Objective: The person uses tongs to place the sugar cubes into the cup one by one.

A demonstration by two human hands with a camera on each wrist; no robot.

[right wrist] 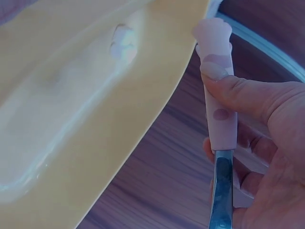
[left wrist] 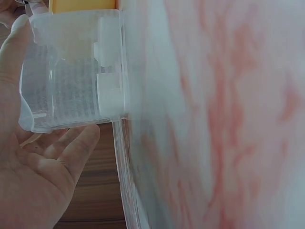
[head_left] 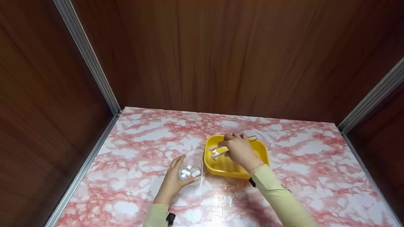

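My right hand [head_left: 240, 149] holds a pair of tongs [right wrist: 221, 124] with pink paw-shaped tips over the yellow basin [head_left: 265, 151]. The thumb presses along one pink arm, with the metal part running back past the fingers. In the head view the tong tips are spread apart near a few white cubes [head_left: 215, 152] at the basin's left end. The right wrist view shows white cubes [right wrist: 123, 45] lying in a basin corner. My left hand [head_left: 173, 178] grips a clear plastic container [left wrist: 71, 71], thumb and fingers on opposite sides. Several white cubes [head_left: 188, 173] lie in its bottom.
The container stands on the red-and-white marbled table [head_left: 151, 135], just left of the basin. Brown wood-grain panels [head_left: 205, 56] rise behind and at both sides, joined by metal corner strips [head_left: 91, 60].
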